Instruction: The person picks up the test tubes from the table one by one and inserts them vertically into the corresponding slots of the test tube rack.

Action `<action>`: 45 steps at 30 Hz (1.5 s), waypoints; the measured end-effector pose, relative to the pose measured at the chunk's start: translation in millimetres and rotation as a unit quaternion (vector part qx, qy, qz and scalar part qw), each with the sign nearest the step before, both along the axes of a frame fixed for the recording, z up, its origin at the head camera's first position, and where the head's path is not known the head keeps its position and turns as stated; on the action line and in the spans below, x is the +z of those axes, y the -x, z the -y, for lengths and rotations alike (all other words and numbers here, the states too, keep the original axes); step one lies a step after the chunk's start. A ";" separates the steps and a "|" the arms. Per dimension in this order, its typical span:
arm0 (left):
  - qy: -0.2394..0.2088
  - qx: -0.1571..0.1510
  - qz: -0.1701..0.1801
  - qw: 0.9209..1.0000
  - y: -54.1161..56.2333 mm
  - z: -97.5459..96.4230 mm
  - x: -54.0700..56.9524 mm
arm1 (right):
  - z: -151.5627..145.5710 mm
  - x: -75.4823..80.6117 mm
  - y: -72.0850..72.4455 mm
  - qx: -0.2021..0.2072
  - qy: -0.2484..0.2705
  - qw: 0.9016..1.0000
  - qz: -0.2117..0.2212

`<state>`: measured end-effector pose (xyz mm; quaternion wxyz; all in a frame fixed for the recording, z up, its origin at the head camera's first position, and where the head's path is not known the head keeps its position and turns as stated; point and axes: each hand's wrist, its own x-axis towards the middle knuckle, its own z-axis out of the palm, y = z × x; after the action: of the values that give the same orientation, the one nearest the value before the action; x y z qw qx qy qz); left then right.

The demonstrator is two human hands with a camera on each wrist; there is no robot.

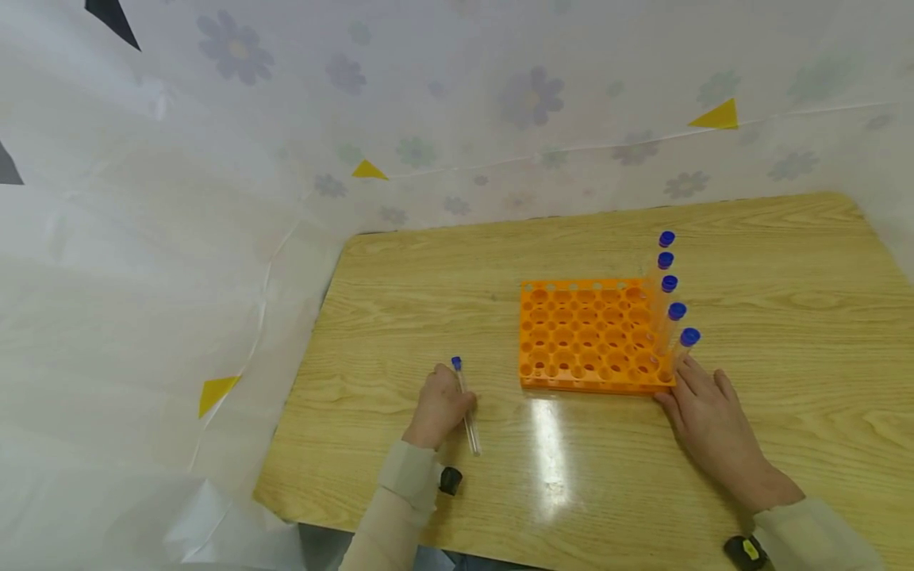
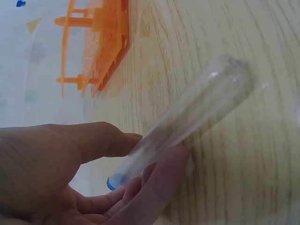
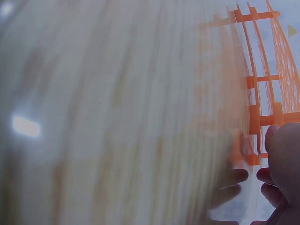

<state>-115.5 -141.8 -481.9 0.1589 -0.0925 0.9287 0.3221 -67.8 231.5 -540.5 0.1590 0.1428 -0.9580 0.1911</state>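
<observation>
In the head view my left hand pinches a clear test tube with a blue cap, left of the rack. The left wrist view shows the thumb and fingers round the capped end of the tube; its rounded end points away, close above or on the table. My right hand holds the near right corner of an orange test tube rack, thumb at its front side and fingers by its right end. In the right wrist view the thumb is against the rack; the fingertips are partly hidden.
Several blue-capped test tubes stand in the rack's rightmost row. The wooden table reaches back to a flower-patterned white sheet with yellow triangles. A pale sheet also hangs along the left side.
</observation>
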 end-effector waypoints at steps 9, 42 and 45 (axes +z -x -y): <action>-0.053 0.003 0.018 0.998 0.9 1.6 -0.2 | 0.3 0.1 -0.2 -0.001 -0.001 1.000 0.007; -0.201 -0.010 -0.005 0.980 21.2 -31.3 47.1 | 0.4 1.2 -1.5 -0.001 0.001 1.000 0.006; -0.212 -0.019 -0.012 0.977 22.9 -36.6 52.6 | 0.7 2.1 -1.7 -0.002 0.000 1.000 0.010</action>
<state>-138.4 -105.3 -429.4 0.1701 -0.0351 0.8426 0.5098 -66.1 230.8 -538.3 0.1502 0.1388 -0.9599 0.1920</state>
